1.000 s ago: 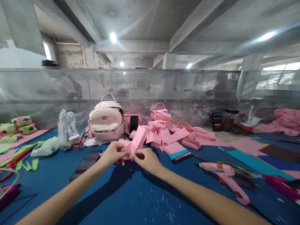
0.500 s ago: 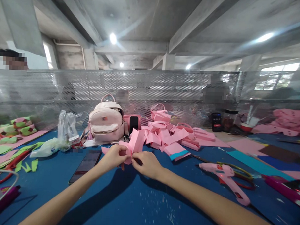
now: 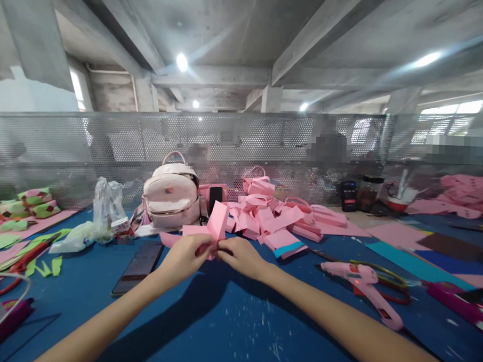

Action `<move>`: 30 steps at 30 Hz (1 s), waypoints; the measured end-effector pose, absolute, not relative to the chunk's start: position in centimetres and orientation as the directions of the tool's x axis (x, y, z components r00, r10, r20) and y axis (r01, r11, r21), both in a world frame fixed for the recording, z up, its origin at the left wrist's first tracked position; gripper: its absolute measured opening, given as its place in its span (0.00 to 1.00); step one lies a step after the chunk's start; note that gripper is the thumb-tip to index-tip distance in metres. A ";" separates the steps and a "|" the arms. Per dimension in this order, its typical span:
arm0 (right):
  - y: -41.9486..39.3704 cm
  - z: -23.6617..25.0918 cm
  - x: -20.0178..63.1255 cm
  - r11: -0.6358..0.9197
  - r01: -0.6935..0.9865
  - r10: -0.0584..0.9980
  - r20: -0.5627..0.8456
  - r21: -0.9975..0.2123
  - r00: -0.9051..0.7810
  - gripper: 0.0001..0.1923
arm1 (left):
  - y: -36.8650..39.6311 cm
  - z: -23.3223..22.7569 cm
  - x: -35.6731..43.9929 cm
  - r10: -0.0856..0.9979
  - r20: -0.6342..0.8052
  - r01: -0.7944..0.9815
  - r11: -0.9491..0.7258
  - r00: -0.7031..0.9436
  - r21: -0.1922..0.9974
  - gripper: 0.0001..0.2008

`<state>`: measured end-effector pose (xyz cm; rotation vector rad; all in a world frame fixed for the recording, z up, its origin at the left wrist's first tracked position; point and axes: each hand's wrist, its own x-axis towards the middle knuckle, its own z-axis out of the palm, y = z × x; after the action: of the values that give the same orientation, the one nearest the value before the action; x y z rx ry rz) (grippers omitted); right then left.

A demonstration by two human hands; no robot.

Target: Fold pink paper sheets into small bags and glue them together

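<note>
- a pink piece (image 3: 218, 220) was in front of the person, at the middle of the view, apparently raised slightly off the blue table (image 3: 235, 330); one flap stood upright and other parts spread leftward.
- the left hand (image 3: 188, 253) was closed in a pinch on the lower part of the piece, its thumb and fingers drawn together.
- the right hand (image 3: 242, 258) was gripping the same piece near the foot of the upright flap, its fingertips just beside those of the left; the exact contact was too small to make out.
- the step in hand looked like pinching a fold or join. doing it well seemed to call for lining up the edges first, then an even squeeze along the whole join, with one hand steadying while the other pressed.
- too hard a pull on the flap could have skewed or creased it, since the material looked thin and bendy.
- a pile (image 3: 259, 219) of pink shapes lay just beyond the right hand, a backpack (image 3: 172, 194) stood behind the left, and a phone (image 3: 139, 267) lay near the left forearm.
- a glue gun (image 3: 365, 288) rested to the right; its hot tip would have been worth minding.
</note>
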<state>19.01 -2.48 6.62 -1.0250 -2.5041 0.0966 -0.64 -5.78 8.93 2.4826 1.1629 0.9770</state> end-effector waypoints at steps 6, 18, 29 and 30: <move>-2.6 7.3 19.2 0.756 0.623 0.649 0.343 -0.199 -0.679 0.09 | -5.2 9.4 -1.5 0.703 0.571 0.608 -0.688 0.424 0.396 0.12; -3.3 9.4 19.9 0.836 0.528 0.545 0.326 -0.147 -0.772 0.09 | -2.1 10.0 -3.6 0.787 0.482 0.211 -0.584 0.384 0.784 0.20; -3.4 9.9 20.3 0.844 0.525 0.530 0.321 -0.112 -0.785 0.08 | -2.4 9.4 -3.6 0.799 0.291 0.111 -0.403 0.526 0.908 0.13; -3.4 9.9 20.3 0.843 0.528 0.531 0.321 -0.105 -0.784 0.08 | -2.3 9.2 -3.5 0.804 0.293 0.106 -0.400 0.518 0.910 0.13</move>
<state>20.27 -3.41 9.89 -0.7962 -2.6811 0.0137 -3.52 -2.29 9.23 1.8348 0.7556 0.9477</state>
